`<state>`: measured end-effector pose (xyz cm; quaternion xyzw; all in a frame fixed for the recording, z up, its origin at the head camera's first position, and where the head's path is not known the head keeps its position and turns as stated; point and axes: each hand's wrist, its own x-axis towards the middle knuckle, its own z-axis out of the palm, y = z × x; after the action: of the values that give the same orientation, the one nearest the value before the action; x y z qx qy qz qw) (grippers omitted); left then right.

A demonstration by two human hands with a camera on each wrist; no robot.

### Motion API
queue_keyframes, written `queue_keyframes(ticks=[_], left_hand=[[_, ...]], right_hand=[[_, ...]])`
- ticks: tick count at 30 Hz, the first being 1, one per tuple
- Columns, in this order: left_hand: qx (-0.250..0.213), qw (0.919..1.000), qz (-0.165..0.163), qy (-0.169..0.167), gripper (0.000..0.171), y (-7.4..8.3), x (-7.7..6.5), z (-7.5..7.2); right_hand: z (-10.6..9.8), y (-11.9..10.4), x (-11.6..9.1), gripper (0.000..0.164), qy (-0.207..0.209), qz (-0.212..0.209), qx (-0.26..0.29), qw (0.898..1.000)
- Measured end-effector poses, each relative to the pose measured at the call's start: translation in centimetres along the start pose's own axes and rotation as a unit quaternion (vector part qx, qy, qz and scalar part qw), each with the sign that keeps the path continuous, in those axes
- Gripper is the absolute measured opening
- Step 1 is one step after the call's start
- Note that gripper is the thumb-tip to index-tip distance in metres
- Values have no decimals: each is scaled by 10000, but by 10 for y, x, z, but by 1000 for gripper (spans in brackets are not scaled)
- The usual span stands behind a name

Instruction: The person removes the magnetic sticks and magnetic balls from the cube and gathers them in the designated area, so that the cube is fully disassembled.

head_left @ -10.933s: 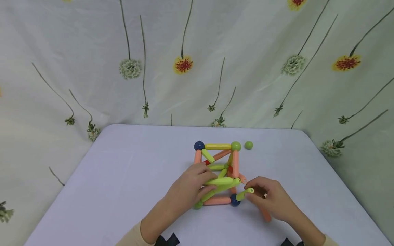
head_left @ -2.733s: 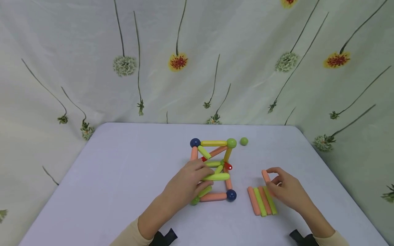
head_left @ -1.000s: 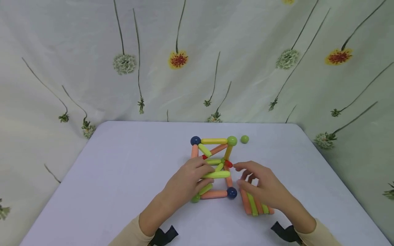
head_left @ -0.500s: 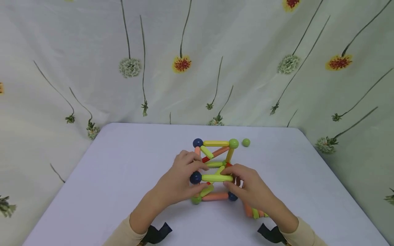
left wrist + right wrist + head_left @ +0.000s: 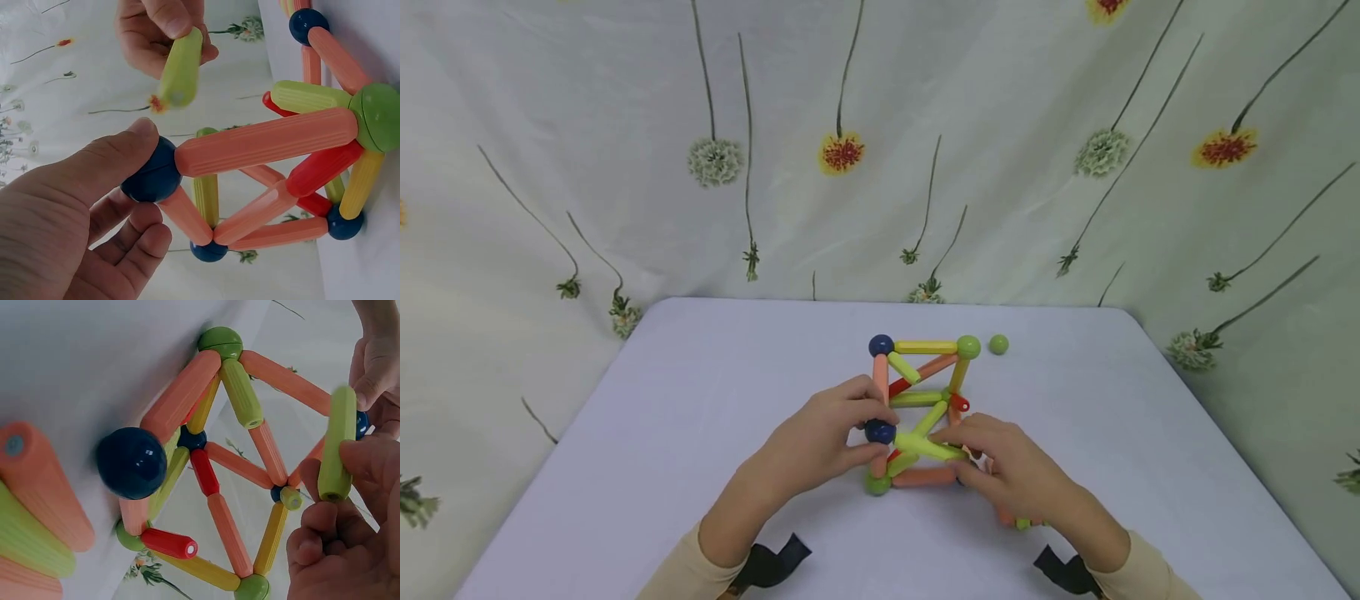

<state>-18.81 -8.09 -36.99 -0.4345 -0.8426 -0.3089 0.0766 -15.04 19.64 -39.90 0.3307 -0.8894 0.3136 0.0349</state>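
Observation:
A frame of magnetic rods and balls stands on the table, with a green ball [image 5: 877, 484] at its near lower corner. My left hand [image 5: 829, 429] holds a dark blue ball [image 5: 152, 175] at the frame's upper near corner, between thumb and fingers. A salmon rod [image 5: 269, 142] joins that ball to the green one below. My right hand [image 5: 1011, 457] pinches a light green magnetic rod [image 5: 928, 447] by one end. In the left wrist view the rod's free end stands apart from the blue ball. A red rod [image 5: 170, 542] sticks out of the frame with its end free.
Several loose salmon and green rods [image 5: 49, 481] lie side by side right of the frame, mostly hidden behind my right hand in the head view. A loose green ball [image 5: 998, 344] rests beyond the frame's far corner. Flowered cloth [image 5: 1000, 100] hangs behind the white table [image 5: 715, 375].
Earlier my right hand laid rods in the row at right, then reached back to the frame. The light green rod, level at the blue ball half a second ago, now tilts and is off it.

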Motion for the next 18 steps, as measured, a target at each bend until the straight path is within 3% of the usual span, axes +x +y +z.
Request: queue_keyframes(ticks=[6,11,14,18], left_hand=[[147,9998,-131,5,31,1,0,-1],[175,9996,-188,-76,32,1,1,-1],[235,9994,-220,-100,31,0,1,0],[271,9993,-219,-137,32,0,2,0]], right_hand=[[8,9,-16,34,-24,170,-48,9998],[4,20,-33,36,324,1032,214,9939],[-2,27,-44,35,576,1587,-13,9856],[-12,39,-61,42,939,1988,-361,9749]])
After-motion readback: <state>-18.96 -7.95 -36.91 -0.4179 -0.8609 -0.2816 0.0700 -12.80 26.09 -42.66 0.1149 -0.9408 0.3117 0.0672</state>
